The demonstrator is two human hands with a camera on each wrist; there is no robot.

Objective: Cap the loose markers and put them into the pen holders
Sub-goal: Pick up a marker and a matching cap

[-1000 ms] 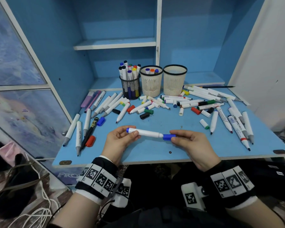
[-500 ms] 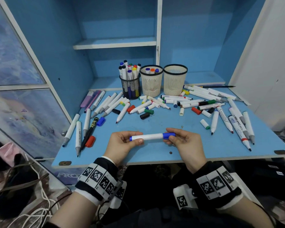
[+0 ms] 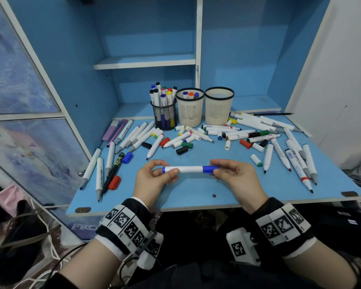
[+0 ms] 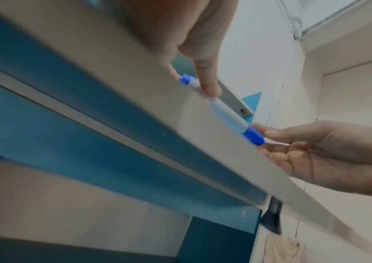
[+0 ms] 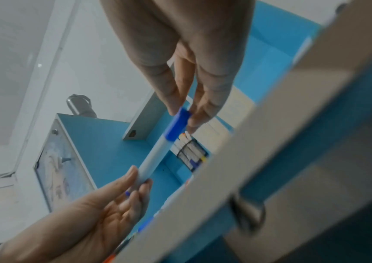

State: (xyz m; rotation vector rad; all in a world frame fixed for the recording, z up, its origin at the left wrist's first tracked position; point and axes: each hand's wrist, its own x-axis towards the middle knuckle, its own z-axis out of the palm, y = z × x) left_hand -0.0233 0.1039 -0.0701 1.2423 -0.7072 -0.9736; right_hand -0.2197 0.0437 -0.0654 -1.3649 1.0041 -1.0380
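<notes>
A white marker (image 3: 188, 169) with a blue cap (image 3: 210, 169) lies level above the desk's front, held at both ends. My left hand (image 3: 154, 178) pinches its blue tail end; my right hand (image 3: 236, 176) pinches the cap, which sits on the barrel. The left wrist view shows the marker (image 4: 225, 113) between thumb and fingers; the right wrist view shows the cap (image 5: 178, 124) in my fingertips. At the back stand a black mesh holder (image 3: 165, 115) full of markers, a cream holder (image 3: 189, 109) with three, and another cream holder (image 3: 218, 107).
Many loose markers and caps lie across the blue desk (image 3: 196, 197): a row at the left (image 3: 111, 159), a pile in the middle (image 3: 188, 138), more at the right (image 3: 290, 155). Blue shelves (image 3: 144, 61) rise behind. Cables hang at the lower left.
The cap has been pushed fully onto the marker, and my hands have drawn slightly closer together, bringing the marker level. Nothing on the desk moved.
</notes>
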